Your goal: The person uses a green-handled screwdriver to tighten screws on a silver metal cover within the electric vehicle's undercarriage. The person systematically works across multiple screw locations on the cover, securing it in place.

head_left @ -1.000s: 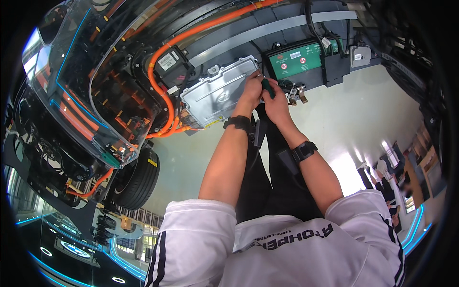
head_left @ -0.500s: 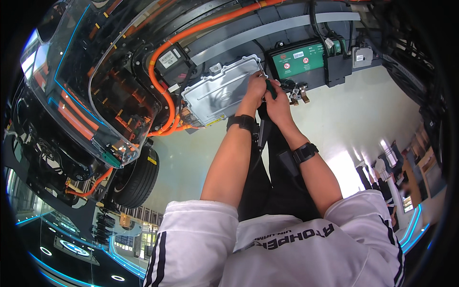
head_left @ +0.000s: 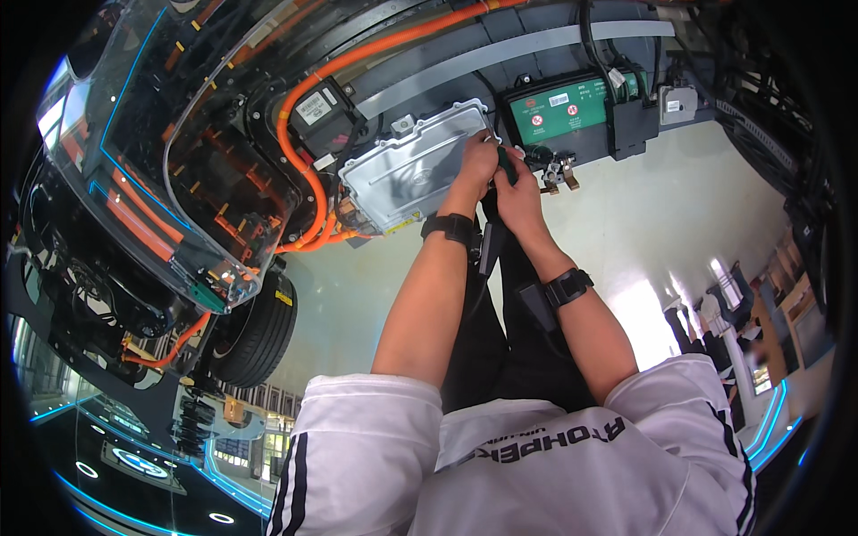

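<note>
At the right end of a silver ribbed metal housing (head_left: 402, 165), my two hands meet close together. My left hand (head_left: 480, 163) is closed, its fingertips bunched at the housing's upper right corner; what they pinch is hidden. Wrapped round a short dark green handle (head_left: 507, 164), my right hand (head_left: 518, 195) is closed just beside the left one. The handle's working end, and so the tool's kind, cannot be made out. Small brass-coloured metal fittings (head_left: 563, 176) sit a little to the right of my right hand.
Thick orange cables (head_left: 290, 134) curve round the housing's left side. A green labelled box (head_left: 559, 114) lies right of it, with a grey module (head_left: 677, 105) further right. A black module (head_left: 315, 107) sits upper left. A tyre (head_left: 259, 332) and a clear cover (head_left: 170, 161) are at left.
Almost nothing differs. Both hands stay at the housing's corner, with only a slight shift of the view and forearms.
</note>
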`<state>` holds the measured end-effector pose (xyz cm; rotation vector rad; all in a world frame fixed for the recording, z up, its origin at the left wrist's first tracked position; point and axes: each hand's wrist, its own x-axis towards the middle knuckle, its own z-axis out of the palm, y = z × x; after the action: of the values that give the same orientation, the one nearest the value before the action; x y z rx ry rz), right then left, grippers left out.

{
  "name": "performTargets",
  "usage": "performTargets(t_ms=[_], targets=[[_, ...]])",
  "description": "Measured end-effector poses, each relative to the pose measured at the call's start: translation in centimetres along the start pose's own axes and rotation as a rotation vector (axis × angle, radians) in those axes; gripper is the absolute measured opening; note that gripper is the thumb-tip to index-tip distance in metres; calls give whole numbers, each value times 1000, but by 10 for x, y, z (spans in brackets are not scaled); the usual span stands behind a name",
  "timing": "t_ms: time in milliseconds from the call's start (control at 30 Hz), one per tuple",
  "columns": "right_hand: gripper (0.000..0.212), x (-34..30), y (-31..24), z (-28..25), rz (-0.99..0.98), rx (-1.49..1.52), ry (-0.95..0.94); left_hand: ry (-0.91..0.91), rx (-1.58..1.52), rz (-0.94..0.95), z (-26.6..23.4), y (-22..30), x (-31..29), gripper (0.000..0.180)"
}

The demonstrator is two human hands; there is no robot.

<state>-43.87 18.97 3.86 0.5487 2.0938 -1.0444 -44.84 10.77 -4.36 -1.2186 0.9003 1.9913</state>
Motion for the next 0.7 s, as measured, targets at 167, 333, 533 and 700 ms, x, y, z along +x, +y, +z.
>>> performTargets(t_ms=[167,333,533,700], targets=[[47,0,4,1,10,55,9,9,9,12,5,5,-5,22],[45,1,2,4,146,160,0,-40,28,-12,3,14,-9,20],[47,9,-17,-6,341,357,3,22,171,-101,6,33,-17,22],[42,12,-52,-24,-104,-520,88,33,107,-101,9,39,-25,28]])
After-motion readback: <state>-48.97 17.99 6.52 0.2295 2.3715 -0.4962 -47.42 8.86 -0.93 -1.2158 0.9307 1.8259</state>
